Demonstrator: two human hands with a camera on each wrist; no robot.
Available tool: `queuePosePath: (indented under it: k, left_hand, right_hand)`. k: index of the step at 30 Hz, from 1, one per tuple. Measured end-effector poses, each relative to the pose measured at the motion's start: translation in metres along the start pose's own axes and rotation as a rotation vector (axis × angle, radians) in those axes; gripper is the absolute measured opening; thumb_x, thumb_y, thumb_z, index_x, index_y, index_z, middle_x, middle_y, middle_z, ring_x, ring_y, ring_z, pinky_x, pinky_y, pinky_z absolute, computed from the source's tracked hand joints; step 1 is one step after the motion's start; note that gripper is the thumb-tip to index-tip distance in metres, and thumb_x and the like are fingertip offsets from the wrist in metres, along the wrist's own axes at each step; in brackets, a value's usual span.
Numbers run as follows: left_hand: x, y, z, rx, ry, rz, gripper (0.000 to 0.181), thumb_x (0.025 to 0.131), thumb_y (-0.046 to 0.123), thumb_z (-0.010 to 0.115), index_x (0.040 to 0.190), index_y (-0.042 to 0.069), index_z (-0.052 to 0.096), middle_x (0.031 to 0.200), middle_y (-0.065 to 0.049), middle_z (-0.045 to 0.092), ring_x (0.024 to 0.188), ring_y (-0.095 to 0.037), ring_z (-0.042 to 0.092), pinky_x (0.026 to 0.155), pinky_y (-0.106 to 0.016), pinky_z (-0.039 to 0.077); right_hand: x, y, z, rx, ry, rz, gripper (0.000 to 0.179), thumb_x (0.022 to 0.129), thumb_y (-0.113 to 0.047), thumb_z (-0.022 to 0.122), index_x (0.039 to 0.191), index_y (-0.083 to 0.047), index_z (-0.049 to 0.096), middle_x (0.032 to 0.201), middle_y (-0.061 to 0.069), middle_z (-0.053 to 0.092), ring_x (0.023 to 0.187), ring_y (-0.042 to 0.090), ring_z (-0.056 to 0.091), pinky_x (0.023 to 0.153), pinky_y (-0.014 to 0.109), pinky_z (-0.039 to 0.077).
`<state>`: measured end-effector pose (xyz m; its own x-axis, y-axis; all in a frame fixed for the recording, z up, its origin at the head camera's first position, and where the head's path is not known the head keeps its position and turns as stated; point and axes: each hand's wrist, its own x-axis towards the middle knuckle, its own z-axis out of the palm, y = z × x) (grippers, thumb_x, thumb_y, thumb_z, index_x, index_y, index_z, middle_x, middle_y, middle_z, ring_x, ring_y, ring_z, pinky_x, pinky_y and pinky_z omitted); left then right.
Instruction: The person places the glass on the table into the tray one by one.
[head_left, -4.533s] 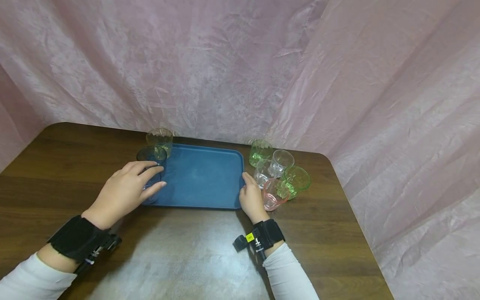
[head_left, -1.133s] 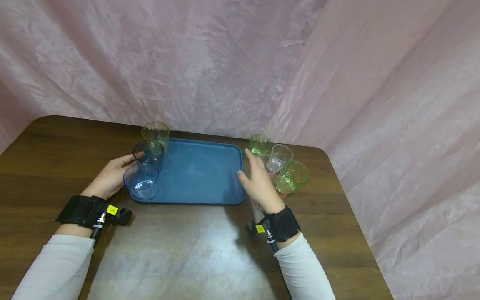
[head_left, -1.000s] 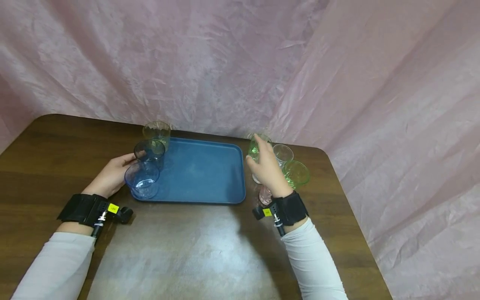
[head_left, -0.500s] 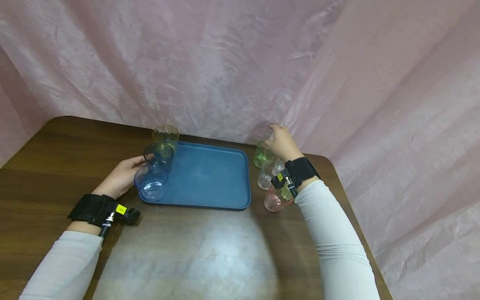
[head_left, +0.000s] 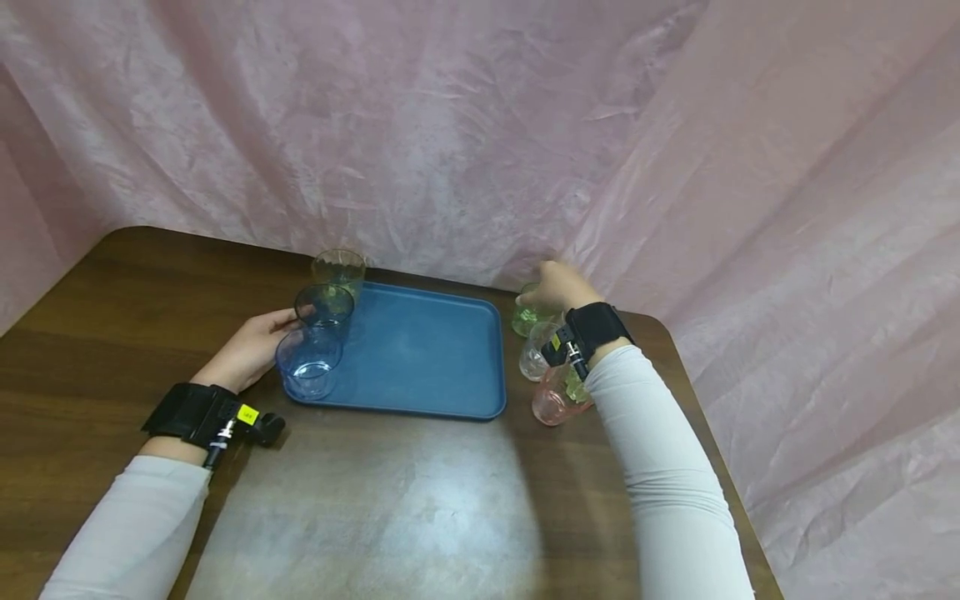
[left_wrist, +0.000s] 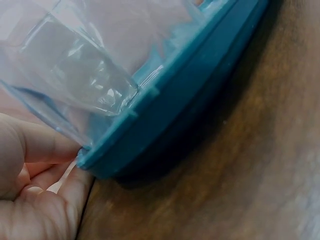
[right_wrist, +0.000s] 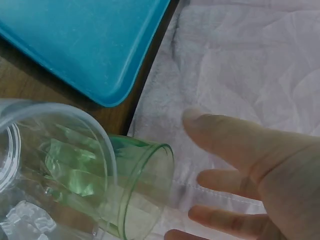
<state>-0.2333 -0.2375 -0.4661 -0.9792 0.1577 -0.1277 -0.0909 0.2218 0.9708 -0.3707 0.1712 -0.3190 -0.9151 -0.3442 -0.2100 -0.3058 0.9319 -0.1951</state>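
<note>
On the left side of the blue tray [head_left: 427, 358] stand a blue glass [head_left: 307, 367], a dark glass [head_left: 324, 308] and a yellowish glass [head_left: 339, 271]. My left hand [head_left: 251, 346] holds the tray's left rim beside them; its fingertips meet at the rim in the left wrist view. Over the rear green glass [head_left: 525, 321] on the right is my right hand [head_left: 564, 287]. In the right wrist view its thumb and fingers are spread apart near the mouth of that green glass [right_wrist: 145, 190], with a gap between them and it.
Right of the tray stand a clear glass [head_left: 534, 357] and a pink glass [head_left: 553, 404]. Another green glass [head_left: 576, 387] is partly hidden by my right forearm. The wooden table [head_left: 112, 317] meets a pink curtain [head_left: 450, 150] at its back edge.
My right hand left the tray's right edge and moved back over the glasses to the rear green one, then lowered a little. My left hand shifted from above the glasses to the tray's left rim.
</note>
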Motion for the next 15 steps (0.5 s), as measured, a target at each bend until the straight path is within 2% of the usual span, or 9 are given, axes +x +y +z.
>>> queuePosePath:
  k: [2,8,15]
  left_hand:
    - [0.000,0.002,0.001,-0.007,0.001,-0.004,0.058,0.103,0.024,0.042,0.147,-0.007,0.021,0.154,-0.026,0.023,0.138,-0.037,0.025,0.111,-0.047,0.032]
    - [0.001,0.000,0.002,-0.044,0.000,-0.018,0.056,0.104,0.020,0.041,0.148,-0.006,0.019,0.155,-0.026,0.021,0.139,-0.038,0.022,0.112,-0.054,0.025]
    - [0.000,-0.004,0.002,-0.040,0.010,-0.020,0.055,0.103,0.020,0.041,0.148,-0.006,0.021,0.154,-0.027,0.022,0.139,-0.038,0.023,0.112,-0.056,0.026]
  right_hand:
    - [0.000,0.001,0.002,0.009,-0.025,0.008,0.065,0.081,-0.032,0.074,0.132,0.002,0.052,0.133,0.021,0.056,0.120,0.039,0.050,0.102,0.051,0.044]
    - [0.005,0.003,0.009,-0.005,-0.025,-0.030,0.058,0.079,-0.027,0.077,0.125,0.003,0.058,0.129,0.023,0.058,0.120,0.041,0.049,0.101,0.052,0.045]
    - [0.008,0.004,0.012,-0.024,-0.055,-0.008,0.072,0.080,-0.029,0.075,0.138,0.002,0.045,0.139,0.021,0.051,0.127,0.041,0.044,0.106,0.052,0.041]
